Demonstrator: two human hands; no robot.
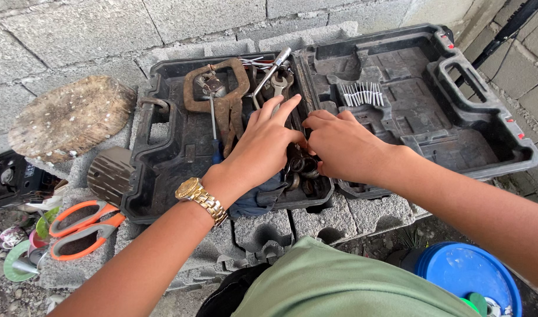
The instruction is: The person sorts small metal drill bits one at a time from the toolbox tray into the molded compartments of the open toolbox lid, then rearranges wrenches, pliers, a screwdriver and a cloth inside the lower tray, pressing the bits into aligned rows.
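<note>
No packages, labels, signs, screens — none visible.

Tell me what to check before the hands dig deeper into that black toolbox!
1. Case steady: open tool case lies flat on the concrete blocks: ok.
2. Left hand free: fingers spread over the tools, gripping nothing visible: ok.
3. Right hand free: fingertips hidden among the metal rings: cannot tell.
4. Sharp bits nearby: loose nails lie in the lid, apart from both hands: ok.
5. Rusty locking pliers beside the left hand, not touching: ok.
</note>
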